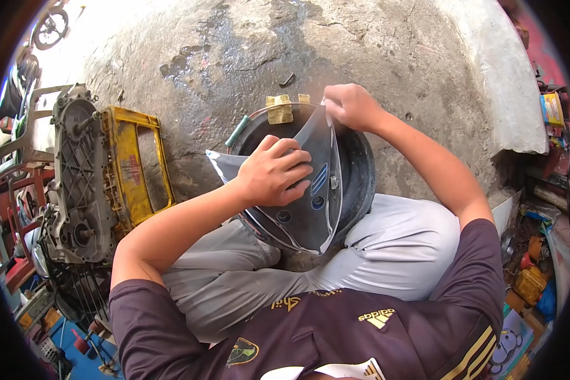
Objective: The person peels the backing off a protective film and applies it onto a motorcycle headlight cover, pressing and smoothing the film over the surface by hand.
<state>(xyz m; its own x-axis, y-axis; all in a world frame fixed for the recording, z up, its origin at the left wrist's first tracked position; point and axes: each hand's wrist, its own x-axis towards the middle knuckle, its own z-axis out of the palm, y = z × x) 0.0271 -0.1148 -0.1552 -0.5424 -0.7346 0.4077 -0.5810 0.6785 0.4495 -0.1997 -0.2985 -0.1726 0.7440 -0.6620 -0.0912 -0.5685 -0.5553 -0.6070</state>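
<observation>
Head camera shows us, first of all, the right hand [353,107] with thumb and fingers pinched together on the upper tip of a grey, pointed plastic fairing panel [307,228]; whether something small sits between those fingertips we cannot tell. Lower on the panel, the left hand [275,170] lies across its face with fingers bent and slightly spread, and we cannot tell whether it clamps or merely presses. The panel lies across the mouth of a black bucket [363,166], its blue stripes [320,180] to the right of the left hand. At the bucket's far rim we see a yellowish block [279,109], with a green handle grip [238,132] to its left. Grey trousers [405,244] fold around the bucket's near side, below a dark adidas shirt [437,316]. Farther out, a yellow crate [124,174] and a metal engine casing [81,168] stand to the left on the concrete floor [386,44], while a pale concrete ledge [512,82] runs along the right.
</observation>
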